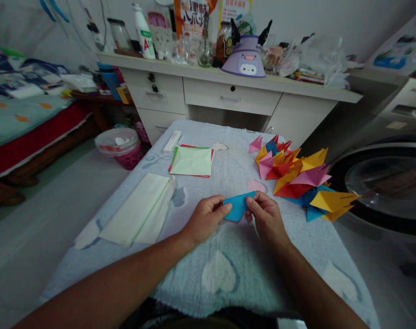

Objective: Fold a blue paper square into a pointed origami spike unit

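Observation:
A folded piece of blue paper (237, 208) is held up over the cloth-covered table (218, 246). My left hand (210, 214) pinches its left end between thumb and fingers. At its right end, my right hand (264, 214) grips the upper corner, thumb in front. Right of my hands lies a pile of folded paper cranes (290, 169) in yellow, red, pink and blue. Beyond my left hand sits a stack of square paper sheets (191, 161), pale green on top with red and green edges showing. The back of the blue paper is hidden.
White folded tissue (139, 208) lies on the left of the table, and a small white box (172, 142) near its far left edge. Behind stands a white desk (208, 75) crowded with jars and bottles. A bin (120, 146) is at left, a washing machine (393, 178) at right.

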Tool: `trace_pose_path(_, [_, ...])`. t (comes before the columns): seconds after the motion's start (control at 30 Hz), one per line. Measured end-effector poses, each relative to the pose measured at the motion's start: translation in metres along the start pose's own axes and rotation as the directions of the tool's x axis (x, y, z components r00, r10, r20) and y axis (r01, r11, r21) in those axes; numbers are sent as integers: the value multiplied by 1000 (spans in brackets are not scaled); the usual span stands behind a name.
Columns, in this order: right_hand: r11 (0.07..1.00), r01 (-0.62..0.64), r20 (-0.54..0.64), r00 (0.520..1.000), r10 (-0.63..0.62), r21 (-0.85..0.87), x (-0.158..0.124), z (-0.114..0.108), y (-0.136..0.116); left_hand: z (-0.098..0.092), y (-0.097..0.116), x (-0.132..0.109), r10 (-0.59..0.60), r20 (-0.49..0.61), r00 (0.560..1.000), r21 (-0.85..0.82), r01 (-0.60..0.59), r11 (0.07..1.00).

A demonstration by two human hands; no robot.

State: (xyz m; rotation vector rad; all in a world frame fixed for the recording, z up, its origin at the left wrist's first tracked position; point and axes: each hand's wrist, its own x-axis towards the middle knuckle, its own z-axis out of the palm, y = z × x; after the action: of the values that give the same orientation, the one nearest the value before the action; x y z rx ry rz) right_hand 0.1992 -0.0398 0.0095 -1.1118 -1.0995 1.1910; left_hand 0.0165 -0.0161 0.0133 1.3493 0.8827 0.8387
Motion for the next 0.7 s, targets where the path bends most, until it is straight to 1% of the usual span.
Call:
trace_pose_path(0.1, [1000, -30, 49, 998, 30, -2, 1, -1, 2, -2, -1, 1, 23, -44, 999, -36, -25, 999])
trace_pose_path(0.23, [997, -82, 96, 992, 83, -8, 2, -3, 0, -2, 1, 0, 58, -56, 997, 13, -57, 998])
trace_pose_path(0.37, [997, -74, 111, 991, 74, -4, 1, -3, -5, -4, 5, 2, 56, -137, 989, 13, -55, 998])
trace_pose_path(0.43, [997, -77, 106, 991, 77, -7, 0, -2, -7, -6, 6, 4, 38, -184, 982, -19, -42, 999])
trace_pose_path(0.5, [997, -83, 75, 994, 84, -3, 0, 0, -6, -7, 7, 5, 23, -202, 979, -71, -38, 997])
trace_pose_path(0.6, [997, -81, 2, 997, 81, 4, 0, 1, -4, -8, 6, 6, 25, -158, 987, -166, -51, 985])
trace_pose_path(0.7, [997, -77, -22, 997, 77, -8, 1, 1, -3, -8, 5, 6, 3, -100, 995, -216, -25, 976])
